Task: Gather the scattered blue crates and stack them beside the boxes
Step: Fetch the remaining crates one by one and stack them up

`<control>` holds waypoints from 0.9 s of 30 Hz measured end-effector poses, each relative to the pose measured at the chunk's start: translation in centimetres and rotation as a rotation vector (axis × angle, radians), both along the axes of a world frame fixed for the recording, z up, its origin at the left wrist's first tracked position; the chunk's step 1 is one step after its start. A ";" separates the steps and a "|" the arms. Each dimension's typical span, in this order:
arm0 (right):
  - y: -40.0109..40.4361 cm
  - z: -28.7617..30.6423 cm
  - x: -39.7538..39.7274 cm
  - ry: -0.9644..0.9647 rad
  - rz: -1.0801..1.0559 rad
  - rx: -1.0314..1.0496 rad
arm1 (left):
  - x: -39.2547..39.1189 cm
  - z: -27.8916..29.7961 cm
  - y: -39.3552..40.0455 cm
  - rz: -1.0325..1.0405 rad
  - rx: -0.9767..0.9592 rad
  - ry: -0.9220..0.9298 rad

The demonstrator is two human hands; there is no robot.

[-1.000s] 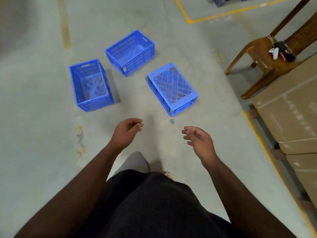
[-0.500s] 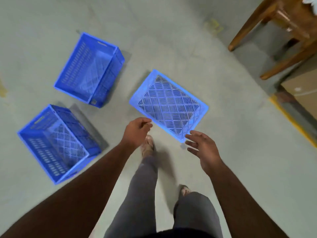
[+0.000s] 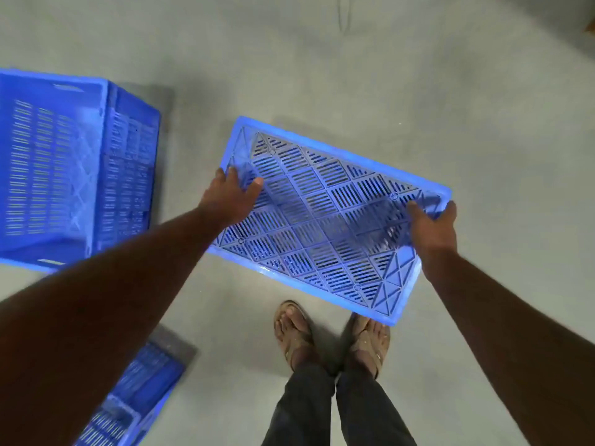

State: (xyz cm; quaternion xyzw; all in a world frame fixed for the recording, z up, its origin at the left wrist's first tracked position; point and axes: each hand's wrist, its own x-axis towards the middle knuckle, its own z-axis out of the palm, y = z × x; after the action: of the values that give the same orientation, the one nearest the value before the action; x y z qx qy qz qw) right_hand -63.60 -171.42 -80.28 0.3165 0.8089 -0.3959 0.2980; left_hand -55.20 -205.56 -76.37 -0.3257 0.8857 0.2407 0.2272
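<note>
An upside-down blue crate (image 3: 322, 217) lies on the grey floor right in front of my feet, its slatted base facing up. My left hand (image 3: 230, 196) grips its left short edge, thumb on the base and fingers over the side. My right hand (image 3: 433, 226) grips the right short edge the same way. A second blue crate (image 3: 67, 169) stands upright to the left, open side up. A third blue crate (image 3: 138, 394) shows partly at the lower left, behind my left forearm.
My two sandalled feet (image 3: 331, 336) stand close behind the upturned crate. Bare grey concrete floor (image 3: 386, 75) stretches ahead and to the right. A sliver of brown wood (image 3: 590, 27) shows at the upper right edge. The boxes are out of view.
I have bent down over the upturned crate. Both hands, open in the air before, now hold its two short edges. The chair and boxes have left the view.
</note>
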 end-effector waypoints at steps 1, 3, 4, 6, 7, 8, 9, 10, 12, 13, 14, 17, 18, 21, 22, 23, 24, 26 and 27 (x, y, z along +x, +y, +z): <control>0.0 -1.1 -0.1 0.001 0.044 0.040 | -1.2 -2.3 -1.4 0.005 -0.037 -0.055; 0.0 -1.9 -1.0 0.062 0.061 0.118 | -3.7 -6.0 -3.4 0.131 -0.063 -0.097; 0.2 -2.8 -1.6 0.093 0.053 0.144 | -4.8 -6.4 -3.5 0.160 -0.045 -0.115; 0.1 -3.6 -2.8 0.072 0.035 0.132 | -6.5 -6.0 -2.7 0.226 0.010 -0.124; -0.2 -3.8 -3.0 0.050 0.023 0.127 | -7.1 -5.7 -2.2 0.224 0.010 -0.141; -0.3 -4.2 -3.4 0.044 0.018 0.128 | -7.3 -6.1 -2.1 0.231 -0.017 -0.161; -0.5 -4.1 -3.5 0.039 0.013 0.135 | -7.4 -6.5 -1.9 0.258 -0.064 -0.158; -0.5 -4.2 -3.4 0.045 0.025 0.147 | -7.3 -6.8 -1.7 0.302 -0.104 -0.149; -0.4 -4.2 -2.9 0.038 0.020 0.159 | -6.7 -7.3 -1.7 0.353 -0.131 -0.138; -0.4 -4.1 -2.8 0.021 -0.005 0.165 | -6.6 -7.3 -1.9 0.381 -0.101 -0.127; -0.3 -4.3 -3.0 0.015 -0.028 0.172 | -6.6 -7.2 -2.1 0.424 -0.052 -0.097; -0.3 -3.4 -4.7 -0.049 -0.161 0.188 | -7.0 -6.3 -4.2 0.541 0.049 -0.040; 0.1 -3.1 -5.3 -0.058 -0.210 0.178 | -7.1 -6.0 -5.1 0.564 0.080 -0.031; 0.9 -0.7 -6.2 0.069 -0.308 0.097 | -7.2 -4.4 -6.7 0.619 0.161 0.030; 1.0 0.2 -6.7 0.132 -0.324 0.077 | -7.3 -3.4 -6.4 0.627 0.159 0.071; 0.9 1.4 -7.3 0.186 -0.335 0.072 | -7.5 -2.1 -5.9 0.652 0.150 0.101; 0.9 2.5 -8.0 0.235 -0.343 0.070 | -7.8 -0.8 -5.4 0.672 0.125 0.127; 0.8 4.8 -9.6 0.315 -0.355 0.062 | -8.1 1.8 -4.4 0.702 0.053 0.179; 0.8 6.3 -10.1 0.342 -0.357 0.057 | -8.0 3.1 -3.7 0.714 0.037 0.198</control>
State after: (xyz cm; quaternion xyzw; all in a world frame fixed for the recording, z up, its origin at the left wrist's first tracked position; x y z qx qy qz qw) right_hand -73.74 -170.63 -74.01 0.3911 0.7895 -0.4672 0.0731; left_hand -63.19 -209.27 -73.24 -0.5851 0.7295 0.3509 0.0479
